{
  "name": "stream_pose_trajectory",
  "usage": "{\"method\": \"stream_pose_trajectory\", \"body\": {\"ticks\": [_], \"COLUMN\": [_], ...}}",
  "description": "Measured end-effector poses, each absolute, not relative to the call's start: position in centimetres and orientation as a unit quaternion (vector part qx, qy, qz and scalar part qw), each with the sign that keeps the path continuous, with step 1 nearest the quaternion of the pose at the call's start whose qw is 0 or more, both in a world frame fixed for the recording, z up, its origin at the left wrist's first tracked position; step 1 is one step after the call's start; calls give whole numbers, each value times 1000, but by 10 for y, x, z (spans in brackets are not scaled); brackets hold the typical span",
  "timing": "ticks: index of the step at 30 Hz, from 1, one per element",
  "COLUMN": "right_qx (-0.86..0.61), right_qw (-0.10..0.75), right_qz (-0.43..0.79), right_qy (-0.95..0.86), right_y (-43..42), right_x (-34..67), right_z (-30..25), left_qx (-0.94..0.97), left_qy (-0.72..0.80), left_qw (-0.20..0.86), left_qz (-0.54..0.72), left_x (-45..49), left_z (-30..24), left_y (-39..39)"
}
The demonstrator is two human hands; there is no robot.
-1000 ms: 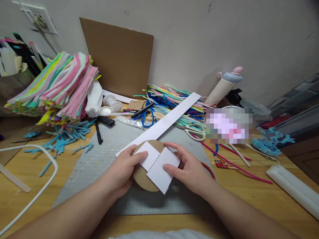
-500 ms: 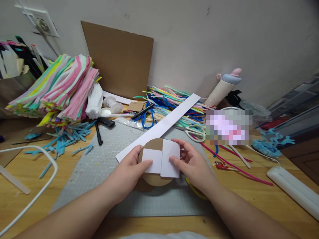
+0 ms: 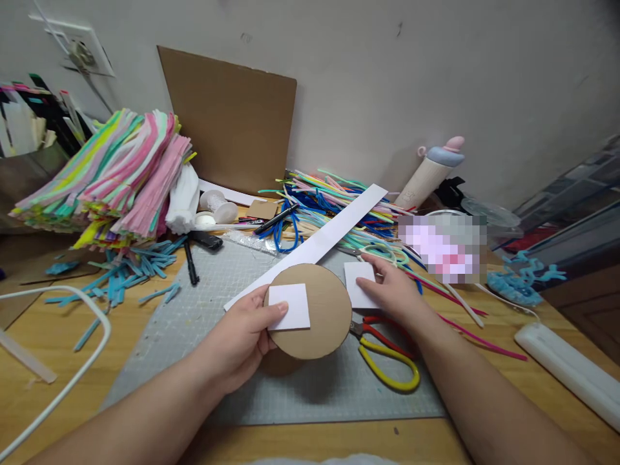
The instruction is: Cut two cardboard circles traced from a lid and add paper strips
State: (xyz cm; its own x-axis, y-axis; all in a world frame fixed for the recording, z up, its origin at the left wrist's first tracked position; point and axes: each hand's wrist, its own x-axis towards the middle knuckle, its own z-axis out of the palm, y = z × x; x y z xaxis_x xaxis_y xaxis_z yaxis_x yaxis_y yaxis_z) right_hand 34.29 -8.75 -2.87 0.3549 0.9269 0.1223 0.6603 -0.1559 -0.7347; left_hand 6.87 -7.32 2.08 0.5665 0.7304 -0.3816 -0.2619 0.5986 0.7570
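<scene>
My left hand is closed on the left edge of a round cardboard disc. Its thumb presses a small white card piece flat against the disc's face. To the right, my right hand pinches another white card piece between thumb and fingers, apart from the disc. Below that hand, pliers or cutters with red and yellow handles lie on the grey cutting mat. A long white card strip lies slanted behind the disc.
Scissors lie partly behind my right hand. Bundled pipe cleaners stand at the left, with loose ones at the back. A cardboard sheet leans on the wall near a bottle. A white power strip is at right.
My right hand has moved right with its white card piece, away from the disc, uncovering the disc's right side and the red and yellow handles. My left hand still holds the disc.
</scene>
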Motion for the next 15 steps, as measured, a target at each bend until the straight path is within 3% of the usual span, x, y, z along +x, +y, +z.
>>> {"method": "stream_pose_trajectory", "body": {"ticks": [4,9,13,15], "right_qx": [-745,-732,-753,-799], "right_qw": [303,301,314,268], "right_qz": [90,-20,-103,-141], "right_qy": [-587,-611,-569,-519], "right_y": [-88,-89,-95,-99], "right_x": [340,350,381,400], "right_z": [-32,-21,1,9], "left_qx": [293,281,274,276], "left_qy": [364,422,446,442], "left_qw": [823,760,717,709], "left_qz": [323,407,461,476], "left_x": [69,69,68,68], "left_z": [21,17,17,17], "left_y": [-69,-63,-62,-61]}}
